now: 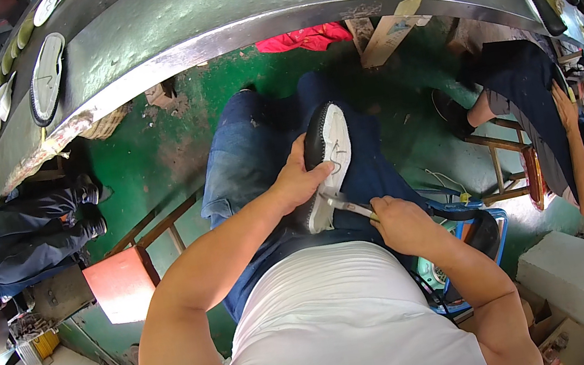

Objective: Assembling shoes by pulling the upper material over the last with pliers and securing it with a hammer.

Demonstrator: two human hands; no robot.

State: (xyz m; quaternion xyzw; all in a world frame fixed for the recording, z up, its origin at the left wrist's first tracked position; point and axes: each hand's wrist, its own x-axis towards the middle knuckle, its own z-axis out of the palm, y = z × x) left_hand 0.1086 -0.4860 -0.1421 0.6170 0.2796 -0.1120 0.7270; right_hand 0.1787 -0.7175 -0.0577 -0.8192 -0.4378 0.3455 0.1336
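Observation:
A shoe [333,145] with a black upper and a white underside rests sole-up across my lap, its toe pointing away from me. Dark stitches or pleats run round its edge, and a squiggle is drawn on the white face. My left hand [301,182] grips it by the left side, thumb on the sole. In my right hand [402,224] is a hammer [351,207], its metal head at the heel end of the sole; whether it touches is hard to tell. The heel's lower end is partly hidden.
A metal-topped bench [199,11] curves across ahead, with another shoe [47,79] standing at its left. Co-workers sit on both sides, one with a hand [566,104] at the right. A red stool [123,285] is at left; a red cloth [304,39] lies under the bench.

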